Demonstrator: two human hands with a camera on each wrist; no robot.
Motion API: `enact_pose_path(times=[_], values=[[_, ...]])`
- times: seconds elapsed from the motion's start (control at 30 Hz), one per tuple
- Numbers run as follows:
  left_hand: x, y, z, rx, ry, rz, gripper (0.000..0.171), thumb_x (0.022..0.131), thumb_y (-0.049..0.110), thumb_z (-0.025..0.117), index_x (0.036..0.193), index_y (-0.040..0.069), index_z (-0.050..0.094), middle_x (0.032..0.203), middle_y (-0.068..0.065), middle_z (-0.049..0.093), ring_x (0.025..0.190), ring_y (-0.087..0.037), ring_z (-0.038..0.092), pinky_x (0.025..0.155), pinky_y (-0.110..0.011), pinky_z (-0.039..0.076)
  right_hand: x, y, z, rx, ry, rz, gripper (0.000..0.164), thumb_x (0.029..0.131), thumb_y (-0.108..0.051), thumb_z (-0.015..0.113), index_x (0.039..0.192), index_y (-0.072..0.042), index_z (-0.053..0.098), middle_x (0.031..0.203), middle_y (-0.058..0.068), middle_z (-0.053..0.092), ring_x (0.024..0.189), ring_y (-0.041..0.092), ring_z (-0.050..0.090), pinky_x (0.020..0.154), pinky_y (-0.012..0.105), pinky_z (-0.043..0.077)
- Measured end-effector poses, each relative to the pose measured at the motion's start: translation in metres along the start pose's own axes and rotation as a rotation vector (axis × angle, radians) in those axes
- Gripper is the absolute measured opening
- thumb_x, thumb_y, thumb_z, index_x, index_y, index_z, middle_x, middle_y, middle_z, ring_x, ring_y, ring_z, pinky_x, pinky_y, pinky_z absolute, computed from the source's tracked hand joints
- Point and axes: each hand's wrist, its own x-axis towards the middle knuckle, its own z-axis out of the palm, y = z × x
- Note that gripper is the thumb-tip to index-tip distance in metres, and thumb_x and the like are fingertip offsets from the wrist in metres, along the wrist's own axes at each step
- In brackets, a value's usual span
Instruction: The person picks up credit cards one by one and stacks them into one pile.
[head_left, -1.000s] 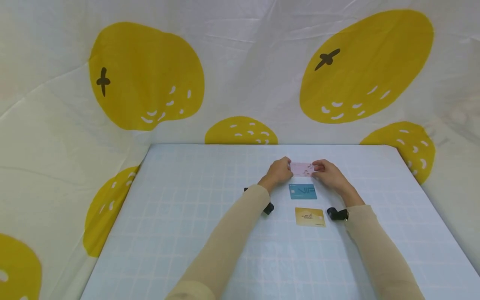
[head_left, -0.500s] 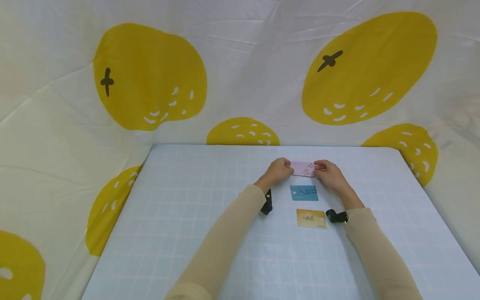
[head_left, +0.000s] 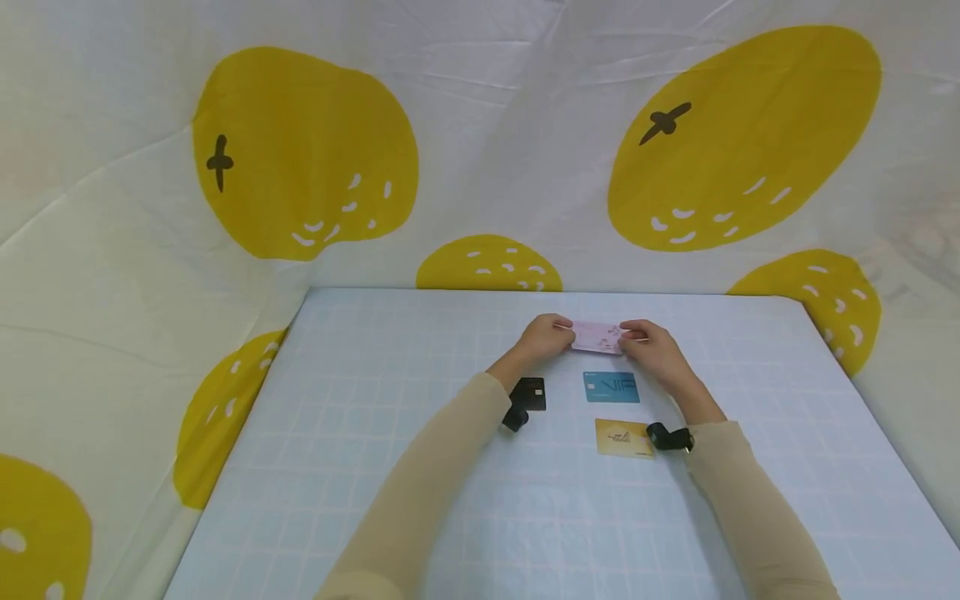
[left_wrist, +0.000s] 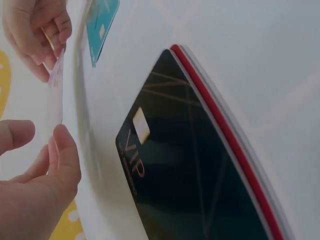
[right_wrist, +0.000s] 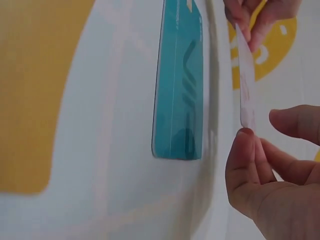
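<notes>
Near the far side of the table, both hands hold a pale pink card [head_left: 596,337] by its short edges. My left hand [head_left: 546,337] pinches the left edge between thumb and fingers, and my right hand [head_left: 647,343] pinches the right one. Both wrist views show the pink card [left_wrist: 56,100] nearly edge-on and above the table surface. Below it lies a blue VIP card [head_left: 611,387], with a gold card [head_left: 624,438] closer to me. A black VIP card [left_wrist: 170,145] sits beside my left wrist, with red and white edges showing along its side.
The table [head_left: 390,433] wears a pale blue checked cover. Behind it hangs a white sheet [head_left: 510,150] printed with big yellow fruit. Dark wrist cameras sit by both sleeves; the right wrist camera [head_left: 670,437] overlaps the gold card's corner in the head view.
Both hands have shifted left with the pink card held between them. The black card, earlier mostly behind the left wrist, now shows more. The blue and gold cards stay put.
</notes>
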Motion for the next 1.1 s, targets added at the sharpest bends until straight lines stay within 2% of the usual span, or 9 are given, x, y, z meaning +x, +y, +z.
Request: enact_pose_path(times=[0.17,0.33,0.6,0.87,1.0,1.1], values=[[-0.006,-0.011,-0.012,-0.023,-0.014,0.003,0.034,0.097,0.022,0.06,0.127,0.007,0.065,0.086,0.003,0.067,0.079,-0.014,0.061,0.08,-0.03,0.05,-0.004,-0.01,0.007,0.042,-0.024,0.011,0.047,0.103,-0.02,0.053,0.146,-0.002,0.045,0.125,0.022,0.054,0.105,0.034,0.059,0.099,0.045,0.046],[-0.017,-0.019,-0.025,-0.055,-0.012,-0.002,0.033,0.097,0.022,0.06,0.128,0.01,0.065,0.089,0.002,0.068,0.08,-0.015,0.062,0.081,-0.03,0.05,-0.009,-0.019,0.016,0.088,-0.05,0.015,0.047,0.104,-0.023,0.054,0.146,-0.004,0.046,0.126,0.02,0.054,0.108,0.034,0.059,0.101,0.047,0.046],[-0.043,-0.028,-0.044,-0.165,-0.017,0.011,0.033,0.098,0.02,0.061,0.128,0.007,0.064,0.097,0.001,0.068,0.086,-0.013,0.065,0.08,-0.027,0.053,-0.02,-0.032,0.03,0.154,-0.075,-0.025,0.045,0.104,-0.024,0.055,0.143,-0.003,0.049,0.124,0.021,0.056,0.112,0.034,0.059,0.097,0.043,0.05],[-0.069,-0.037,-0.064,-0.168,-0.016,0.025,0.035,0.099,0.023,0.061,0.13,0.007,0.064,0.107,-0.003,0.067,0.089,-0.013,0.066,0.081,-0.026,0.055,-0.031,-0.043,0.044,0.167,-0.117,-0.041,0.044,0.104,-0.026,0.054,0.142,-0.006,0.05,0.121,0.018,0.059,0.11,0.033,0.06,0.1,0.045,0.048],[-0.08,-0.045,-0.072,-0.178,-0.02,0.028,0.035,0.1,0.021,0.061,0.13,0.005,0.063,0.11,-0.005,0.067,0.091,-0.014,0.067,0.082,-0.027,0.055,-0.036,-0.047,0.053,0.2,-0.139,-0.071,0.044,0.103,-0.026,0.055,0.141,-0.004,0.051,0.12,0.019,0.06,0.108,0.033,0.061,0.096,0.041,0.05],[-0.086,-0.05,-0.076,-0.222,-0.031,0.035,0.034,0.1,0.016,0.06,0.131,0.001,0.062,0.112,-0.01,0.067,0.093,-0.016,0.068,0.082,-0.027,0.055,-0.04,-0.048,0.059,0.225,-0.155,-0.092,0.041,0.104,-0.022,0.054,0.14,-0.002,0.052,0.118,0.021,0.06,0.106,0.032,0.062,0.093,0.037,0.052]])
